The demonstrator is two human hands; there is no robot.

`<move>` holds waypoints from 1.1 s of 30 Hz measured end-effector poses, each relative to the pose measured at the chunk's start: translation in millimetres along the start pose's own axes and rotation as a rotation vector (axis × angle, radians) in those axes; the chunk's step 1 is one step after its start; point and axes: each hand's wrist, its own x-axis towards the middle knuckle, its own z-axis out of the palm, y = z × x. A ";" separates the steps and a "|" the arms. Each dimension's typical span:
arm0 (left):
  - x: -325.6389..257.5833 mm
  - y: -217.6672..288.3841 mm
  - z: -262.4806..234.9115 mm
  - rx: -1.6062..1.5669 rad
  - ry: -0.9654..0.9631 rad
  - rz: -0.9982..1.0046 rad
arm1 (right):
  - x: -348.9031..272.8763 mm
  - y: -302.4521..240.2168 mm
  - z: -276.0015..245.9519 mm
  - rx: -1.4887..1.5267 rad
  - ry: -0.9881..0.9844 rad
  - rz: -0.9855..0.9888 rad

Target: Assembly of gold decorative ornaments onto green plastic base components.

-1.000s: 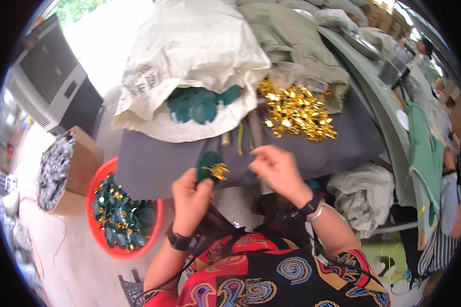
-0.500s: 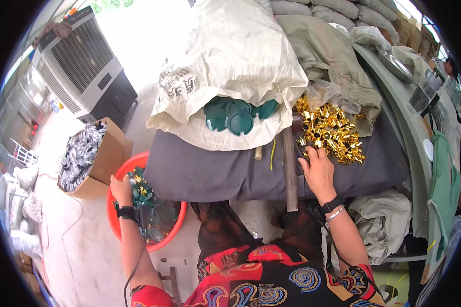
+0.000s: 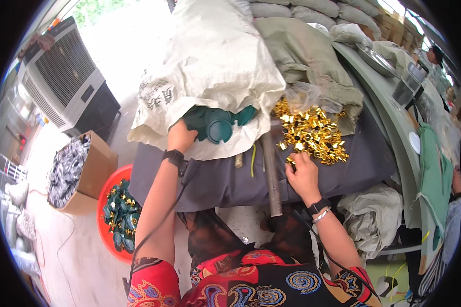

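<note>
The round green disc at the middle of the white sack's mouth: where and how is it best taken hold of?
Likely at its near rim, pinched from the near side. The round green disc is broad, its curved edge facing out of the white sack; other green pieces crowd its left, and the sack's upper flap hangs just beyond it.

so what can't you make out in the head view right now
Head view: whether the left hand grips any green discs; the hand itself hides its fingertips.
Head view: whether the right hand holds any gold pieces; its curled fingers cover the spot.
Head view: deeper contents of the white sack; the sack itself covers them.
Head view: the right part of the red basin; the left forearm and dark table block it.
</note>
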 end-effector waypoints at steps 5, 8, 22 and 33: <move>-5.4 -17.2 7.0 -0.418 -0.110 -0.254 | 1.5 0.2 -2.4 0.041 -0.032 -0.027; -21.0 -13.5 -8.8 -0.427 -0.246 -0.268 | -0.9 2.9 1.2 0.023 -0.010 -0.076; -195.0 127.8 -92.6 -1.246 -0.565 -0.248 | -29.1 -77.5 -43.0 1.272 -0.487 0.225; -225.9 147.6 -83.8 -1.076 -0.464 -0.062 | -37.2 -88.9 -56.1 0.911 -0.419 -0.040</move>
